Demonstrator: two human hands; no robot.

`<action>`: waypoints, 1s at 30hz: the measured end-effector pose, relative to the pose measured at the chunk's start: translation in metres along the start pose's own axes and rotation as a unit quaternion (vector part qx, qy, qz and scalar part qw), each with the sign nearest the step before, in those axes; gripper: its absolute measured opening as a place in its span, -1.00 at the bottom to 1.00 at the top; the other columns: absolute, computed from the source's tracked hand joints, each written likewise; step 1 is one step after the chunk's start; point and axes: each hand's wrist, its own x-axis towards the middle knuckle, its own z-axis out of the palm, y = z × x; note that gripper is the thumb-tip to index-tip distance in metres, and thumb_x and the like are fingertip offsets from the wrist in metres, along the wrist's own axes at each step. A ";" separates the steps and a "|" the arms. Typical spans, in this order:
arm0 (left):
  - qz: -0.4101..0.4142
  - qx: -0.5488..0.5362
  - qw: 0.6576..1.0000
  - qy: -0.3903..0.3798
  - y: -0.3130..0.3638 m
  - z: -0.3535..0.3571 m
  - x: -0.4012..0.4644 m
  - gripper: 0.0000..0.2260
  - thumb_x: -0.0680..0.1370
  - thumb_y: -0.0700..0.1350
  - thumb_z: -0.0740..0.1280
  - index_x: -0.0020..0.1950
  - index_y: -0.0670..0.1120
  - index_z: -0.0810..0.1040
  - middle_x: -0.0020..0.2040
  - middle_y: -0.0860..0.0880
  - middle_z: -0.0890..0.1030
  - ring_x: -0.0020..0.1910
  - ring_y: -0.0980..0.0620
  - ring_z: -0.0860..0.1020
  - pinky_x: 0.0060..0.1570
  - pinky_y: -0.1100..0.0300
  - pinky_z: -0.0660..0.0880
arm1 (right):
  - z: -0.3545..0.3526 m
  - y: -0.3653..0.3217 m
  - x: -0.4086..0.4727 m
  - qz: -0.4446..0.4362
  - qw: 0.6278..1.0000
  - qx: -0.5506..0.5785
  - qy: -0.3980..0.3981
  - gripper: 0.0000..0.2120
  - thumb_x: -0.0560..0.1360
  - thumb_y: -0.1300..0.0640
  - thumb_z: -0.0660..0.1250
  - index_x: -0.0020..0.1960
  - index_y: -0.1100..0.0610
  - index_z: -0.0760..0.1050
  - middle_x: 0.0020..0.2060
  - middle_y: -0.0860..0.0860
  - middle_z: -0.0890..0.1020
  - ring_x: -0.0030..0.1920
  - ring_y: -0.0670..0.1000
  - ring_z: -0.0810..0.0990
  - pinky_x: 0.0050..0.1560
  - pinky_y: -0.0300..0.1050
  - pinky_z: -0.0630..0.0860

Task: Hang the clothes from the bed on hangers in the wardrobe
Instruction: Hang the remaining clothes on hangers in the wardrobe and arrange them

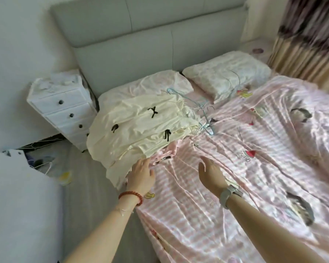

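Observation:
A cream garment (139, 128) with small black bows lies in a heap at the left edge of the bed (235, 168), over a pink garment (165, 154) that peeks out below it. Thin light-blue wire hangers (201, 111) lie tangled just right of the heap, near the pillows. My left hand (141, 175) reaches with straight fingers to the lower edge of the cream garment, touching the cloth. My right hand (211, 171) hovers open over the pink striped sheet, a little right of the clothes, holding nothing. The wardrobe is out of view.
A white chest of drawers (63, 107) stands left of the bed by the grey headboard (141, 38). Two pillows (226, 73) lie at the head. Clutter and wire hangers sit on the floor (38, 158) at left. A curtain (308, 38) hangs at the far right.

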 end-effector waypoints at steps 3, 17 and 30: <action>0.014 0.007 0.999 -0.034 -0.003 0.012 0.064 -0.61 0.60 -0.11 0.11 0.44 -0.04 0.23 0.41 -0.07 0.28 0.39 -0.07 0.22 0.27 0.06 0.27 | 0.004 0.002 0.062 0.049 0.999 0.019 0.011 -0.63 0.59 0.19 0.07 0.38 0.22 0.28 0.31 0.22 0.40 0.29 0.20 0.39 0.26 0.07 0.35; 0.032 0.095 0.990 -0.097 -0.055 0.116 0.323 -0.52 0.62 0.05 0.01 0.51 0.10 -0.07 0.54 0.00 -0.18 0.50 -0.09 -0.21 0.42 -0.17 -0.10 | 0.075 0.055 0.318 0.244 0.961 0.127 -0.008 -0.55 0.59 0.18 0.05 0.45 0.23 0.14 0.40 0.15 0.29 0.39 0.12 0.27 0.33 -0.09 0.20; 0.040 0.086 0.982 -0.165 -0.084 0.150 0.347 -0.53 0.62 0.07 -0.01 0.51 0.13 -0.08 0.53 0.06 -0.19 0.50 -0.04 -0.18 0.43 -0.03 0.03 | 0.083 0.061 0.390 0.351 0.910 0.189 0.118 -0.63 0.52 -0.10 0.04 -0.08 0.20 0.41 -0.39 0.00 0.35 -0.32 0.07 0.36 -0.25 -0.10 0.33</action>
